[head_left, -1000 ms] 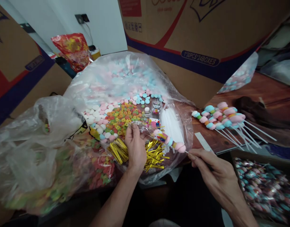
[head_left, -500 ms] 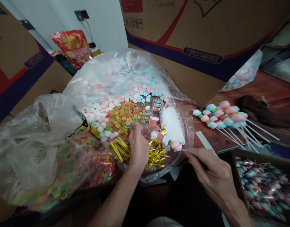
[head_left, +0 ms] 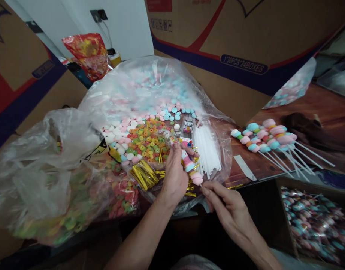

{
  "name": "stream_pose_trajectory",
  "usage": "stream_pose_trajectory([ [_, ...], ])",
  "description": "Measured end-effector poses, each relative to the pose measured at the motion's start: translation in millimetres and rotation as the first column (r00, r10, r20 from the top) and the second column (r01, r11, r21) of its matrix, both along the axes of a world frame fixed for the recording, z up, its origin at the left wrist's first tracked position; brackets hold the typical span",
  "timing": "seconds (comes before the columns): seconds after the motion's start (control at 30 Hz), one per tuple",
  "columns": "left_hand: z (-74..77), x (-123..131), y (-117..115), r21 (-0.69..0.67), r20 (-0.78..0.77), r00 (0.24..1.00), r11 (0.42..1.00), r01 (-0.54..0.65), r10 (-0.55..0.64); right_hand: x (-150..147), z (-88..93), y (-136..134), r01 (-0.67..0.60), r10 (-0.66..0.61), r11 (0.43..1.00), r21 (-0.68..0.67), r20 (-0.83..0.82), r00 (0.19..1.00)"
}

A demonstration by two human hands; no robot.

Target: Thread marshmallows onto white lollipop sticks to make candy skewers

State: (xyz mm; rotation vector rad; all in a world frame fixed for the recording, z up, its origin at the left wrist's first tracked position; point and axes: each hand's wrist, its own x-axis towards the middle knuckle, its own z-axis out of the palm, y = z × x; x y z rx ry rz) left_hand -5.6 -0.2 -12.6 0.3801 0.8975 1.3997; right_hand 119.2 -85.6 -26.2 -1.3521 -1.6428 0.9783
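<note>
Behind both hands, a carton (head_left: 245, 45) reads "1*30PCS*24BOXES".

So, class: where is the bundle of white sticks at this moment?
In the head view, the white sticks lie inside the clear bag, right of centre, just right of the left hand and the candy skewer.

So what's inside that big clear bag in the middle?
Inside the clear bag lie pink, white and blue sweets, colourful rings, white sticks and gold ties. The left hand covers some ties, and the cloudy plastic blurs whatever lies farther back.
</note>
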Motion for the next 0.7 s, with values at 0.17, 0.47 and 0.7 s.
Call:
stream_pose_trajectory([
  [0.17,-4.7,0,1,-0.027,0.075,0.996,0.998,0.051,-0.049,-7,7.2,-1,-0.052,-0.080,0.933,-0.357,-0.345,0.935],
  [0.47,-2.7,-1,-7,0.060,0.046,0.961,0.961,0.270,-0.272,-18,-4.6,14,0.151,-0.178,0.962,0.226,0.102,0.979],
  [0.7,-1.3,-1,-12,0.001,0.095,0.931,0.936,0.353,-0.351,-39,-8.9,24,0.208,-0.371,0.845,0.493,0.259,0.892],
])
